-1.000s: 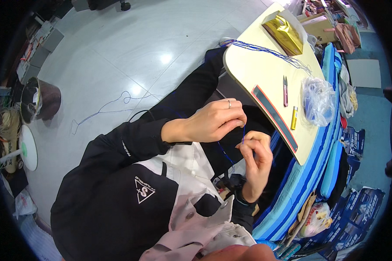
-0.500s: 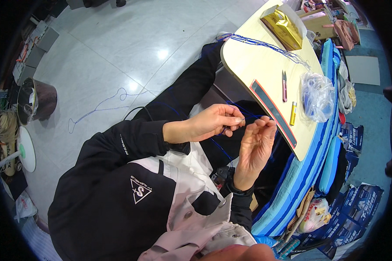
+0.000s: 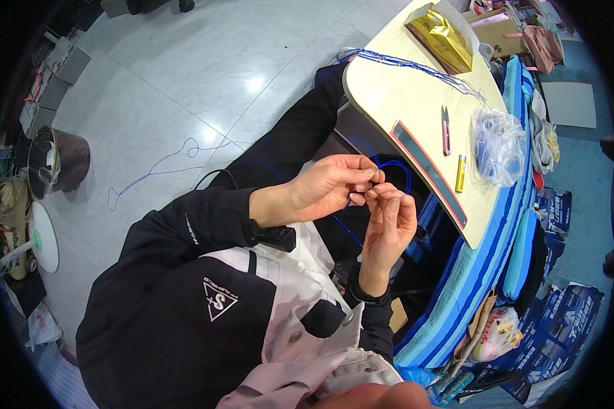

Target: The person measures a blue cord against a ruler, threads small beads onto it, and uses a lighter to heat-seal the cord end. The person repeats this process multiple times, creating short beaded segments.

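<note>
A thin blue cord [image 3: 408, 176] forms a loop beyond my fingertips, and one strand trails below them. My left hand [image 3: 327, 185] pinches the cord between thumb and forefinger. Close against it, my right hand [image 3: 387, 235] has its thumb and fingertips pressed together on the cord too. The exact spot of the grip is small and partly hidden by the fingers. A long blue strand [image 3: 153, 172] reaches over the black trouser leg and lies in loose curves on the floor.
The pale table [image 3: 382, 95] bears a bundle of blue cords [image 3: 416, 68], a gold packet [image 3: 443, 41] in a box, small snips [image 3: 445, 133], a yellow lighter [image 3: 461, 174], a dark red-edged strip [image 3: 430, 174] and a clear plastic bag [image 3: 498, 146]. A brown bin [image 3: 68, 160] stands left.
My right hand has moved left and met my left hand. The cord, earlier stretched out toward the right between the hands, now bends into a rounded loop.
</note>
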A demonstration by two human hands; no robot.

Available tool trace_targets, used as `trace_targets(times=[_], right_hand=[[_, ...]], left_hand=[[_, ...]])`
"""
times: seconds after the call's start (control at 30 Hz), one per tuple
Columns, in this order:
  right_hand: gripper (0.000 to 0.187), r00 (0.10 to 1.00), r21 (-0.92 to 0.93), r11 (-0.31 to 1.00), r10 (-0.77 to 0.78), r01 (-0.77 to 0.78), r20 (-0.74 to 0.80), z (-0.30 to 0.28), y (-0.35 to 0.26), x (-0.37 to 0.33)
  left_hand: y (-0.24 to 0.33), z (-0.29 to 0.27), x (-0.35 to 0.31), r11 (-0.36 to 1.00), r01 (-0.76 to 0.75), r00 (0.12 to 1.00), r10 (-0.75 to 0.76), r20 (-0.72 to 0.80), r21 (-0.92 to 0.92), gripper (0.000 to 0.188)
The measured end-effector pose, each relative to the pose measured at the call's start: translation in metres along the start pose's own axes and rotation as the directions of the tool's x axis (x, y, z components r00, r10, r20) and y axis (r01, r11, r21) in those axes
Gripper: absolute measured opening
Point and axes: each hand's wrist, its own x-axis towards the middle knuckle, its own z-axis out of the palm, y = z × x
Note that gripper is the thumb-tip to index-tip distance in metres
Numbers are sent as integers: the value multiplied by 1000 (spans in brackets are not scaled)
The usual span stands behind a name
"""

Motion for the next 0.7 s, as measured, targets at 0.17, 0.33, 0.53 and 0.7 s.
trace_targets(times=[0.17,0.33,0.53,0.7], right_hand=[[14,999,-455,890,-36,25,-16,-14,-22,8],[32,758,-733,191,-182,652,626,-19,-35,26],[14,869,-767,438,-72,468,489,-23,-35,24],[15,879,-308,917,350,-252,324,-29,-27,10]], left_hand=[[13,-3,-6,984,158,987,-158,1,86,9],[16,-1,-12,925,337,941,-327,-85,174,11],[21,1,-16,905,223,974,-194,-113,363,11],[22,3,-15,895,67,998,-50,-49,441,13]])
